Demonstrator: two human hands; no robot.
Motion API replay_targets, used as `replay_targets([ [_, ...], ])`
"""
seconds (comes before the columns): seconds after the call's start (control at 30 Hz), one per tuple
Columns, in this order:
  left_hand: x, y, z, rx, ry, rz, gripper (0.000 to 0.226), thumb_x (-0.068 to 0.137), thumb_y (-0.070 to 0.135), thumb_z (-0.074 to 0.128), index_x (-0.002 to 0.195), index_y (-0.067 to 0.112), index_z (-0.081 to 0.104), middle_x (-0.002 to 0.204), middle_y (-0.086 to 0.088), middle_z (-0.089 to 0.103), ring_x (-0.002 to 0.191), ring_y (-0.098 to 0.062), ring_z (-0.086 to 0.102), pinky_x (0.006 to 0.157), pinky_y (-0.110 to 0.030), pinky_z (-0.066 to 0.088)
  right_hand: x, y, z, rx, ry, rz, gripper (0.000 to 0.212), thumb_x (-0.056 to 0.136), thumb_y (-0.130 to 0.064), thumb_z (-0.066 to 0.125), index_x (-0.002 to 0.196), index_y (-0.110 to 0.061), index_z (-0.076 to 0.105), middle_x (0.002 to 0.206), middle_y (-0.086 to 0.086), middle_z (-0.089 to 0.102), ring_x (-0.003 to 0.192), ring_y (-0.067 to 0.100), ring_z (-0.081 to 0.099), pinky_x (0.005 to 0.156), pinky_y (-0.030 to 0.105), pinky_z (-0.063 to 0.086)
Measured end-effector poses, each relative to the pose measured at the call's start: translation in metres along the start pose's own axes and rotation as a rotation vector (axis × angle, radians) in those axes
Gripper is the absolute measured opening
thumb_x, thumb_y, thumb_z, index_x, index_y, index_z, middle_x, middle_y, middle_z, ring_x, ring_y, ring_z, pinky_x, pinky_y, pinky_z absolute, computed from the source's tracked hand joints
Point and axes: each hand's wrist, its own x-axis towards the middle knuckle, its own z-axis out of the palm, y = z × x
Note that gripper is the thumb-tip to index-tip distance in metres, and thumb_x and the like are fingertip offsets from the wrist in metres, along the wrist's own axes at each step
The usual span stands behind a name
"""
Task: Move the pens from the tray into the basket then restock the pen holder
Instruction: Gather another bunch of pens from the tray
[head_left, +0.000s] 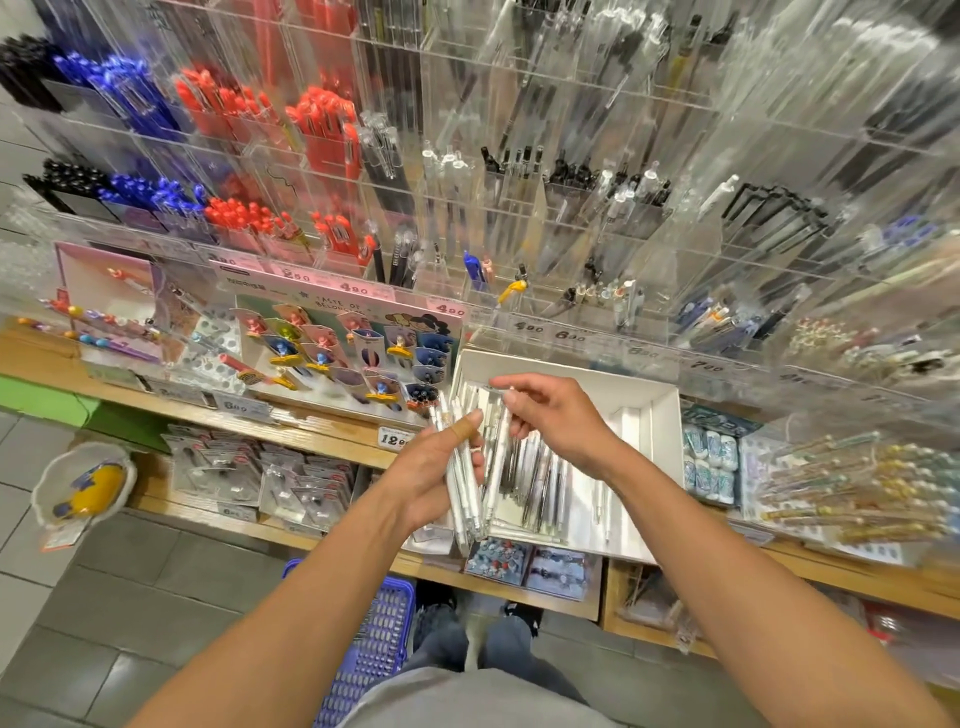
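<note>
Clear-and-white plastic pens (462, 483) lie over a white cardboard tray (644, 410). The near plastic basket (374, 644) is blue with a lattice pattern. Far left, red pens (322, 130) stand beside blue pens (124, 88).

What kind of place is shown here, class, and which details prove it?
Most likely a stationery shop. Clear acrylic racks hold sorted pens, price labels run along the shelf edge, and a blue shopping basket sits on the floor.
</note>
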Motion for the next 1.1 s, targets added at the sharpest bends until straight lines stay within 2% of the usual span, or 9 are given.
replay_targets([
  [0.1,-0.002,-0.003,0.005,-0.023,-0.181,-0.017,0.027,0.085,0.027,0.072,0.101,0.006,0.072,0.082,-0.009,0.064,0.066,-0.019,0.061,0.066,-0.034,0.055,0.000,-0.002,0.015,0.067,0.006,0.038,0.017,0.093,-0.008,0.061,0.108,-0.012,0.067,0.066,0.000,0.063,0.058,0.009,0.059,0.059,0.021,0.050],
  [0.33,-0.002,-0.005,0.000,-0.052,-0.055,-0.042,0.023,0.073,0.001,0.073,0.092,0.006,0.061,0.070,-0.005,0.063,0.050,-0.012,0.055,0.050,-0.023,0.051,0.005,0.026,0.017,0.058,0.030,0.136,0.018,0.091,-0.026,0.065,0.108,-0.020,0.064,0.082,0.000,0.071,0.062,0.013,0.063,0.063,0.030,0.053],
  [0.43,-0.003,0.001,-0.012,-0.097,-0.005,-0.017,0.022,0.075,-0.002,0.068,0.089,0.010,0.055,0.069,-0.004,0.057,0.052,-0.012,0.054,0.050,-0.023,0.052,0.001,0.062,0.006,-0.586,-0.280,0.358,0.011,0.096,-0.018,0.056,0.098,-0.012,0.066,0.094,-0.005,0.068,0.068,0.011,0.065,0.065,0.025,0.054],
  [0.53,-0.003,0.005,-0.022,-0.109,0.024,-0.003,0.017,0.081,-0.004,0.063,0.088,0.009,0.056,0.070,-0.003,0.054,0.052,-0.012,0.053,0.049,-0.024,0.051,-0.015,0.099,0.004,-0.999,-0.672,0.474,0.030,0.096,-0.016,0.051,0.066,-0.011,0.055,0.074,-0.002,0.058,0.053,0.016,0.049,0.060,0.029,0.044],
  [0.63,-0.002,0.007,-0.029,-0.108,0.053,-0.002,0.011,0.085,-0.003,0.061,0.089,0.006,0.057,0.069,-0.004,0.054,0.052,-0.012,0.053,0.049,-0.024,0.051,-0.022,0.105,-0.003,-1.014,-0.717,0.438,0.043,0.097,-0.020,0.048,0.057,-0.017,0.033,0.055,-0.005,0.028,0.048,0.015,0.021,0.058,0.031,0.028],
  [0.73,0.000,0.005,-0.031,-0.080,0.080,-0.001,0.012,0.085,-0.003,0.061,0.089,0.007,0.058,0.070,-0.004,0.055,0.053,-0.013,0.053,0.050,-0.025,0.051,-0.021,0.090,-0.009,-0.952,-0.792,0.374,0.036,0.100,-0.025,0.048,0.066,-0.015,0.042,0.062,-0.010,0.036,0.058,0.015,0.033,0.067,0.031,0.034],
  [0.87,0.001,0.005,-0.028,-0.076,0.068,-0.003,0.015,0.080,-0.003,0.065,0.089,0.008,0.059,0.070,-0.004,0.057,0.054,-0.013,0.055,0.050,-0.025,0.051,-0.022,0.063,-0.030,-0.824,-0.714,0.366,0.025,0.100,-0.026,0.050,0.100,-0.005,0.064,0.087,0.006,0.058,0.078,0.012,0.047,0.076,0.027,0.040],
  [0.97,0.001,0.007,-0.023,-0.062,0.065,0.000,0.021,0.070,0.002,0.072,0.088,0.006,0.061,0.069,-0.006,0.058,0.054,-0.014,0.055,0.050,-0.026,0.052,-0.030,0.041,-0.044,-0.561,-0.462,0.364,0.014,0.100,-0.023,0.051,0.095,-0.018,0.063,0.081,-0.007,0.057,0.067,0.004,0.048,0.062,0.017,0.040],
  [1.1,0.002,0.005,-0.014,-0.118,0.064,0.020,0.031,0.066,0.008,0.078,0.094,0.002,0.065,0.067,-0.005,0.062,0.054,-0.013,0.058,0.051,-0.026,0.054,-0.041,0.019,-0.032,-0.098,-0.185,0.331,0.010,0.097,-0.016,0.056,0.098,-0.009,0.063,0.081,0.000,0.065,0.064,0.007,0.057,0.061,0.022,0.048],
])
